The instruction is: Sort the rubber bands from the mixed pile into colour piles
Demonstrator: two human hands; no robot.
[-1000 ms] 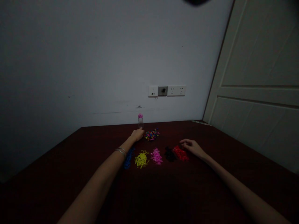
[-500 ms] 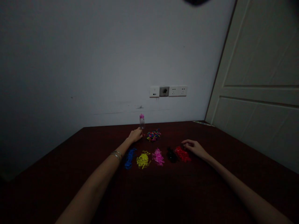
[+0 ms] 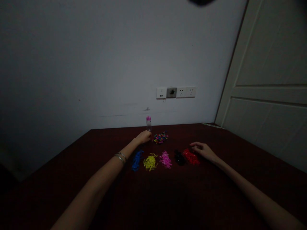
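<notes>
My left hand [image 3: 144, 136], a bracelet on its wrist, is closed at the left edge of a mixed-colour pile of small band-like pieces [image 3: 160, 137]. Its fingertips point away from me, so anything between them is hidden. My right hand [image 3: 202, 150] lies low over the far edge of a red pile [image 3: 191, 157], its fingers loosely bent and a gap showing between thumb and forefinger. Left of the red pile lie a black pile [image 3: 179, 157], a pink pile [image 3: 165, 159], a yellow pile [image 3: 150, 162] and a blue pile [image 3: 137, 160], all in one row.
Just beyond my left hand stands a clear bottle with a pink cap [image 3: 148, 123]. The dark red table [image 3: 153, 195] meets a pale wall with sockets [image 3: 185, 92]. A white panelled door [image 3: 268, 118] is on the right, and a thin strip [image 3: 212, 126] lies at the back right corner.
The whole view has shifted slightly, so everything sits a little further right. My left hand has turned more knuckles-up beside the mixed pile. My right hand stays by the red pile.
</notes>
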